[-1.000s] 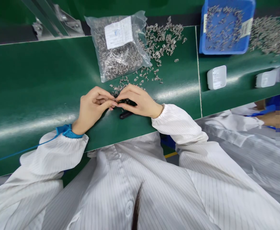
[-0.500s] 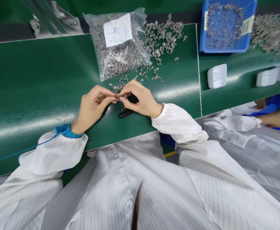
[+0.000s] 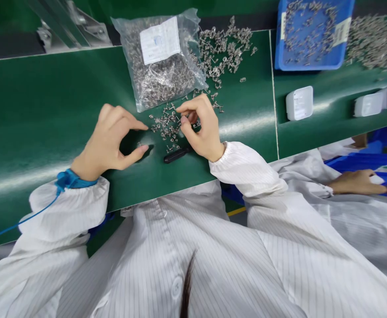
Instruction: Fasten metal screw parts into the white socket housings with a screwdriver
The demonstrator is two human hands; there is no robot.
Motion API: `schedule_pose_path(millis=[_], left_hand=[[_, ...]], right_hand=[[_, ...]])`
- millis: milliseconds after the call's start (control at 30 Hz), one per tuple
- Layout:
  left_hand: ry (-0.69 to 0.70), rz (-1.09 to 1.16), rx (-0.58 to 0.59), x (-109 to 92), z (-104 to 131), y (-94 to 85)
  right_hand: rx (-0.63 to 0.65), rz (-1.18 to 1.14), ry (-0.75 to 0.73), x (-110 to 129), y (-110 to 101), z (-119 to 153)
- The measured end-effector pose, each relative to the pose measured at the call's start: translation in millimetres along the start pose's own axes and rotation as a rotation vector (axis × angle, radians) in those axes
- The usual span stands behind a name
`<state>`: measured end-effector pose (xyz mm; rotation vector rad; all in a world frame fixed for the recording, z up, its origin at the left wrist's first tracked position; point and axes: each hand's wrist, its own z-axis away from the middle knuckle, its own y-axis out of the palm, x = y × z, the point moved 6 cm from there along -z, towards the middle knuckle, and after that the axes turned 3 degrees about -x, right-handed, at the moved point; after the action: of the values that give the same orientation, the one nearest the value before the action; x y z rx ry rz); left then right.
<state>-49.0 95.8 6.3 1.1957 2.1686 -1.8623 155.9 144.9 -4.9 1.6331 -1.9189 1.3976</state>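
My left hand (image 3: 112, 139) is open over the green table (image 3: 47, 101), thumb and fingers spread apart. A small metal part (image 3: 139, 144) shows between its thumb and fingers, apparently on the table. My right hand (image 3: 201, 126) is at the right edge of a loose cluster of small metal springs (image 3: 167, 126). Its thumb and index finger are bent toward each other with a gap between the tips, and I see nothing held there. A black-handled tool (image 3: 175, 155) lies just below the cluster, its right end hidden under my right hand.
Behind the hands lies a clear bag of metal parts (image 3: 167, 79), with a loose pile (image 3: 226, 46) beside it. Farther right are a blue tray (image 3: 309, 64), another metal pile (image 3: 373, 42) and white cups (image 3: 299, 104). A co-worker's hand (image 3: 357, 182) is at the right.
My hands have parted. The left moved left and opened; the right moved slightly right and up, uncovering the spring cluster. The co-worker's hand has come into fuller view over a blue container.
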Motion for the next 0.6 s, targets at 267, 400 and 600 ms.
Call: schedule_pose_path(millis=[267,400,600], left_hand=[[0.025,-0.173,0.282,4,-2,14.1],[0.044,-0.106,0.197,4,-4,9.4],[0.08,-0.027,-0.034,1,-3,5.8]], right_hand=[[0.09,0.009,-0.015,1,6,-1],[0.173,0.036,-0.004,3,11,-1],[0.294,0.012,0.041,10,17,-6]])
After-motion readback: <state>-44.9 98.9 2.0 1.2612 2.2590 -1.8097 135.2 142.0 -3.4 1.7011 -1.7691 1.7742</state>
